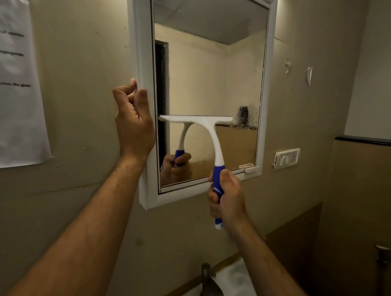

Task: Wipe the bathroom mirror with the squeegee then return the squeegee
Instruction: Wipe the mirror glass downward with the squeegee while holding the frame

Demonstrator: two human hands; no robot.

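Against the mirror glass, squeegee blade sits level approx mid-height, toward the left side. Right hand fist-grips its blue handle, just below & in front of the frame's bottom edge. Left hand curls round the frame's left edge w/ thumb on front, steadying it. Best bet: keep blade flat, even pressure, pull straight down, overlap strokes.
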